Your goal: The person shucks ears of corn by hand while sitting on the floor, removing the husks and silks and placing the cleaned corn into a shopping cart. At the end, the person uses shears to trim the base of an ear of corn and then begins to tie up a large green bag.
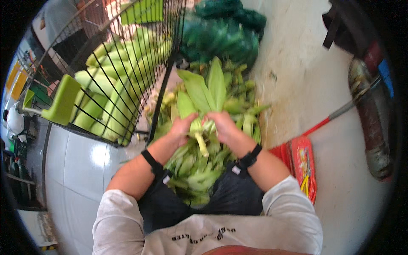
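Both of my hands grip a green ear of corn in its husk (200,98) above a heap of stripped husks. Its pale stalk end (201,145) points back toward me, and broad leaves spread away on the far side. My left hand (183,127) closes around the left side of the husk. On the other side, the fingers of my right hand (223,126) hold the leaves near the base. Whether any kernels are bared cannot be made out. The loose corn husks (204,178) pile up between my legs and stretch forward over the floor.
At left stands a black wire shopping cart (127,134) with green handle parts, holding several husked ears (118,70). A stuffed dark green mesh sack (220,38) lies ahead. To the right are a red dustpan (301,153) and a worn cylindrical object (371,127). A person (60,22) stands beyond the cart.
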Action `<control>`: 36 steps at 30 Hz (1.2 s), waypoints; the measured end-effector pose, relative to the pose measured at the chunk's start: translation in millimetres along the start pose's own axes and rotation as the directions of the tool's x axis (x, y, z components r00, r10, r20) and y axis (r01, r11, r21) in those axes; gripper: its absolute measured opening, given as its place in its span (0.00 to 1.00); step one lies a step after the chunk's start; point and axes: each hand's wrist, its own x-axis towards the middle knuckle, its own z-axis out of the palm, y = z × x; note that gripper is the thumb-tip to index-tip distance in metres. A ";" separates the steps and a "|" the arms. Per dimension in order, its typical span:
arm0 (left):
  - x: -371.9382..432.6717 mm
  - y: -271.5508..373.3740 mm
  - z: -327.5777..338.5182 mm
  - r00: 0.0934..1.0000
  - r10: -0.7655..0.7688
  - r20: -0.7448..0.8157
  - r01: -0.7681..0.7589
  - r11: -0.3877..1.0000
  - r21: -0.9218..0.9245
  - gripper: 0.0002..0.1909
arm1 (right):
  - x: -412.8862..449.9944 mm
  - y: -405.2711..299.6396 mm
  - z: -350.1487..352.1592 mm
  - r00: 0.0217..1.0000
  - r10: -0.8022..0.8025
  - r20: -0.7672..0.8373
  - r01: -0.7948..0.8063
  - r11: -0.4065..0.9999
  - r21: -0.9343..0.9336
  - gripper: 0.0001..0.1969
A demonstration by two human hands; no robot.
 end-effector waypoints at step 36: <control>30.6 -1.2 -31.2 0.878 0.215 0.428 -0.091 0.952 -0.291 0.22 | -2.1 -12.3 -7.5 0.901 0.190 0.390 -0.097 0.964 -0.247 0.23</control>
